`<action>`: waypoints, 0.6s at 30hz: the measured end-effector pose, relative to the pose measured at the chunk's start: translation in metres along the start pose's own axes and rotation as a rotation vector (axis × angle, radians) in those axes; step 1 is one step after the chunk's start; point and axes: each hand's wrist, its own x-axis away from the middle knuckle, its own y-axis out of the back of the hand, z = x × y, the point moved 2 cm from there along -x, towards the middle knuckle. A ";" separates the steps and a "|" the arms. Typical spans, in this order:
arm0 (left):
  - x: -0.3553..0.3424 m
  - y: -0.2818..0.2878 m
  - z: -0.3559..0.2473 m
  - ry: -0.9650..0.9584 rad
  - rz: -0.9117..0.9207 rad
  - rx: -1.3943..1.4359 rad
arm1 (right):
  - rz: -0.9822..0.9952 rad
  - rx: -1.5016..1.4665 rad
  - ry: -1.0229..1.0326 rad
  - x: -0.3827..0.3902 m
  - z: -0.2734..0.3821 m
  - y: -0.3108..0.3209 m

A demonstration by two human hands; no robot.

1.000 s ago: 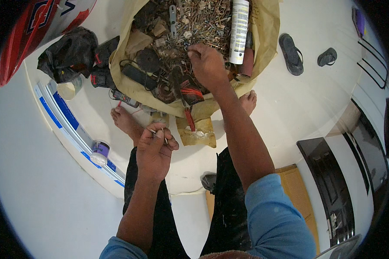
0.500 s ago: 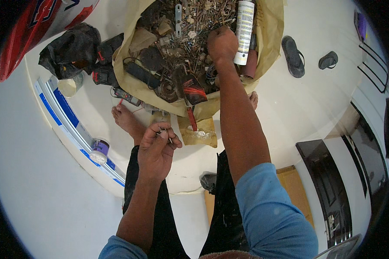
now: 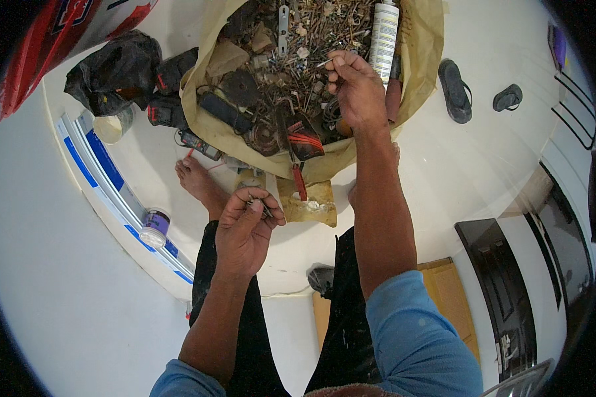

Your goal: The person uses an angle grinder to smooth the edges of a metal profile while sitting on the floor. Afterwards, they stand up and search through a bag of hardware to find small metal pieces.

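Observation:
My left hand [image 3: 244, 228] is held palm up over the floor, its fingers closed around a few small metal screws or nails [image 3: 266, 210]. Over the right part of a wide tan bag [image 3: 420, 59], my right hand [image 3: 361, 92] pinches a thin pale screw or nail [image 3: 324, 63] between thumb and fingertips. Beneath it lies a dense heap of loose screws and nails [image 3: 331, 30]. Beside that hand stands a white sealant cartridge [image 3: 383, 43]. The bag also holds a flat metal strip [image 3: 283, 30], a dark disc [image 3: 240, 88] and a red-handled tool [image 3: 299, 183] sticking out over its near rim.
A yellowish sheet [image 3: 321, 210] with white residue lies before the bag. Left are a black plastic bag [image 3: 116, 76], black-and-red tool batteries [image 3: 167, 111], a purple-and-white tub [image 3: 154, 228] and long white-blue strips [image 3: 102, 165]. Dark sandals [image 3: 454, 92] lie right.
My right hand has lifted out of the heap, turning and moving slightly right and nearer, with the thin screw or nail now showing in its pinch. My left hand stays almost in place.

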 end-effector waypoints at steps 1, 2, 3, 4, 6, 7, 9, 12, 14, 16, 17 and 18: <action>0.000 0.000 0.000 0.001 0.005 0.002 | 0.008 0.001 -0.004 0.001 0.000 0.001; 0.000 0.001 0.001 -0.001 0.011 -0.003 | 0.017 0.002 -0.009 0.003 0.001 0.001; -0.001 0.001 0.001 -0.002 0.017 -0.008 | 0.030 -0.013 -0.015 0.006 0.001 0.002; -0.001 0.002 0.001 -0.005 0.021 -0.011 | 0.045 -0.026 -0.023 0.011 0.003 0.000; -0.001 0.004 0.002 -0.013 0.030 0.003 | 0.082 -0.047 -0.019 0.017 0.003 -0.002; -0.002 0.003 0.002 -0.015 0.036 0.008 | 0.102 -0.056 -0.006 0.019 0.003 -0.003; -0.002 0.001 0.000 -0.003 0.053 0.029 | 0.155 -0.086 0.015 0.023 0.003 -0.003; -0.002 0.000 -0.001 0.003 0.063 0.020 | 0.234 -0.111 0.004 0.031 0.010 -0.010; -0.002 0.000 -0.001 -0.008 0.047 0.012 | 0.270 -0.074 -0.050 0.044 0.016 -0.018; -0.001 -0.003 -0.002 -0.020 0.011 0.010 | 0.448 0.113 -0.163 0.067 0.028 -0.034; -0.002 -0.004 -0.002 -0.025 -0.009 0.005 | 0.534 0.206 -0.219 0.080 0.031 -0.041; -0.002 -0.005 -0.002 -0.033 -0.033 -0.002 | 0.588 0.314 -0.172 0.090 0.028 -0.047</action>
